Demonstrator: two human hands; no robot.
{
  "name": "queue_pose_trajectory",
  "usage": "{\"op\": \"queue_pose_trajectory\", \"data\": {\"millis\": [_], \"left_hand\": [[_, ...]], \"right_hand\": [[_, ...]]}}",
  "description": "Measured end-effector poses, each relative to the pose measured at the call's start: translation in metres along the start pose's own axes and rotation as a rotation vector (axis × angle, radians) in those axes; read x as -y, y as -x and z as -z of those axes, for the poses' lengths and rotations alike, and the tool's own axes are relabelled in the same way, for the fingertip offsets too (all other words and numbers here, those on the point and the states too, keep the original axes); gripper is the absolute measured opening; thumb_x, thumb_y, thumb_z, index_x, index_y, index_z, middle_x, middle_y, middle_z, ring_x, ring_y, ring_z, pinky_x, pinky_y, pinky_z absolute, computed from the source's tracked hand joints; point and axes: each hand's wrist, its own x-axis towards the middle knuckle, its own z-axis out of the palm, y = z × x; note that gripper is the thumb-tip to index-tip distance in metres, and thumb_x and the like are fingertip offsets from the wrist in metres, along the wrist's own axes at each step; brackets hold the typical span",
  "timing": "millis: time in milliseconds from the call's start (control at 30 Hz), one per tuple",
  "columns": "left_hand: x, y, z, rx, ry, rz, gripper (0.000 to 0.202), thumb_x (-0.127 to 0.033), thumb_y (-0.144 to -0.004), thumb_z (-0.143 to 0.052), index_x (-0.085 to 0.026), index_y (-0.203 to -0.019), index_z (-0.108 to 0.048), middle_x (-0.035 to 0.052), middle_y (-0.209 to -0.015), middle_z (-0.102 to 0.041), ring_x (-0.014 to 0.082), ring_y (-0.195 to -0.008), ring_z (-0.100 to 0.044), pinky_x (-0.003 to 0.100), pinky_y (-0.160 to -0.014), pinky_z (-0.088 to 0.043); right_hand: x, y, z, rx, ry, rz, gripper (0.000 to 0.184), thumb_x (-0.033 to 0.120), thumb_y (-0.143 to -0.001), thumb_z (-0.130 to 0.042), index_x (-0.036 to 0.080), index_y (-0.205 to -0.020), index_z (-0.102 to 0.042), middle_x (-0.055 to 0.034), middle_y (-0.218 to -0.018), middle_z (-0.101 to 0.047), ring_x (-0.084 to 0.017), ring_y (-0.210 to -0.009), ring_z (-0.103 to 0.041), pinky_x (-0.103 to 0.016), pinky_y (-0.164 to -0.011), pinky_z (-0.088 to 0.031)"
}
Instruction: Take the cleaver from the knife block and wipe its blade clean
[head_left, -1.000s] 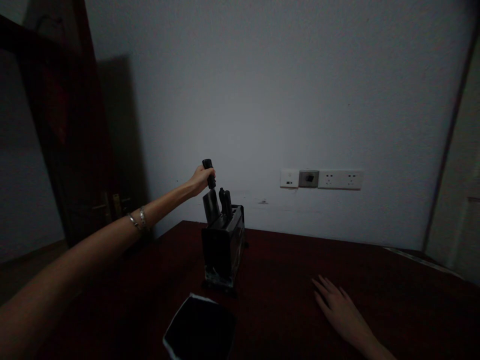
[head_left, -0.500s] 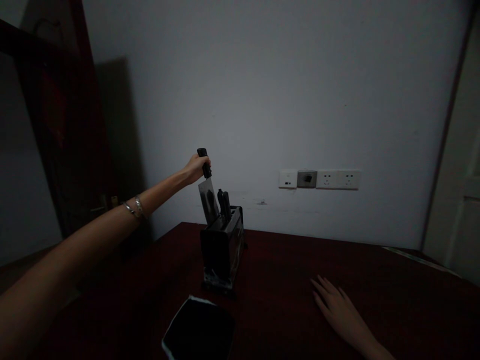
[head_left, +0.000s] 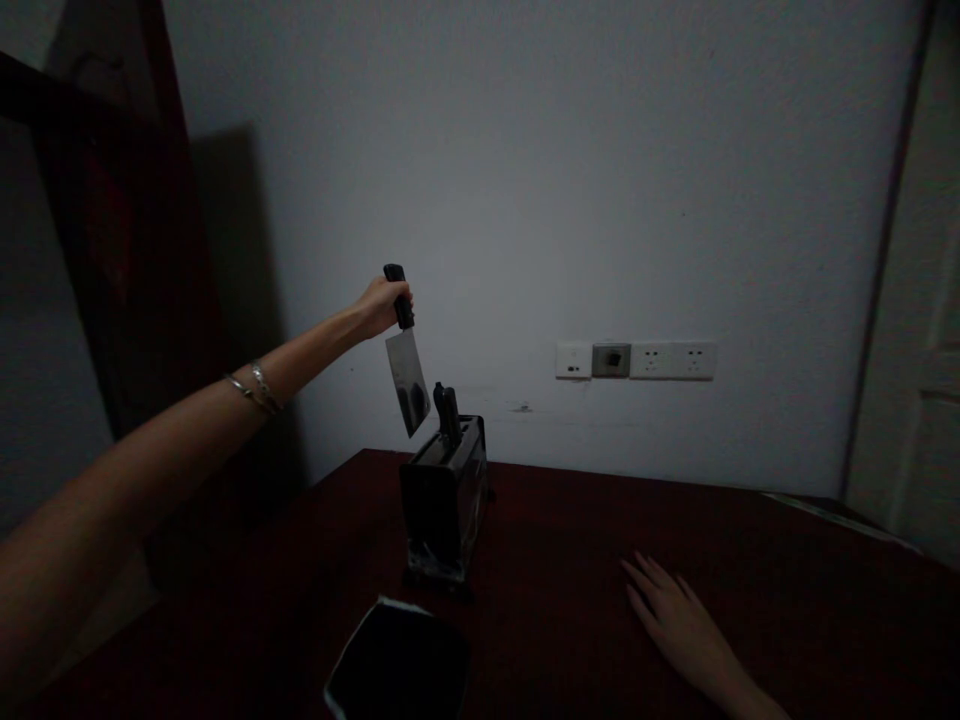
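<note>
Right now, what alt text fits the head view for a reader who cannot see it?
The left hand holds a cleaver by its handle, blade down, above a dark knife block on a dark table. The right hand lies flat on the table.

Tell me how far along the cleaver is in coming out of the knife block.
Done: the cleaver hangs blade down, clear above the knife block, no part of it in a slot. In hand: the left hand grips its black handle, while the right hand lies flat on the dark table. Left: the other dark-handled knives sit in the block, and the cleaver has not been set down anywhere.
</note>
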Motion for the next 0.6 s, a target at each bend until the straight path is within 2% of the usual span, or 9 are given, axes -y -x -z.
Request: {"op": "queue_pose_trajectory", "data": {"millis": [200, 400, 600], "left_hand": [[-0.033, 0.001, 0.003, 0.013, -0.032, -0.014, 0.021, 0.004, -0.059, -0.046, -0.016, -0.066, -0.044, 0.0012, -0.052, -0.046, 0.0127, -0.053, -0.047, 0.027, -0.054, -0.041], [-0.069, 0.010, 0.004, 0.092, -0.041, -0.031, 0.017, 0.003, -0.062, -0.043, -0.014, -0.066, -0.041, 0.0026, -0.057, -0.046, 0.0125, -0.056, -0.047, 0.027, -0.058, -0.041], [-0.082, 0.017, -0.001, 0.203, -0.032, -0.071, 0.014, 0.002, -0.071, -0.037, -0.012, -0.067, -0.036, 0.0016, -0.064, -0.044, 0.0080, -0.065, -0.049, 0.026, -0.068, -0.039]], "right_hand": [[-0.001, 0.000, 0.000, 0.002, -0.002, -0.001, 0.050, 0.038, -0.085, -0.032, 0.018, -0.126, -0.051, -0.0110, -0.136, -0.042, -0.026, -0.126, -0.037, -0.047, -0.104, -0.026], [0.000, 0.000, -0.001, -0.003, -0.019, -0.002, 0.050, 0.038, -0.084, -0.032, 0.017, -0.125, -0.052, -0.0122, -0.135, -0.043, -0.027, -0.126, -0.038, -0.048, -0.104, -0.026], [-0.001, 0.000, 0.001, -0.008, -0.063, -0.013, 0.050, 0.039, -0.085, -0.032, 0.017, -0.124, -0.052, -0.0121, -0.135, -0.043, -0.026, -0.126, -0.037, -0.048, -0.104, -0.025]]}}
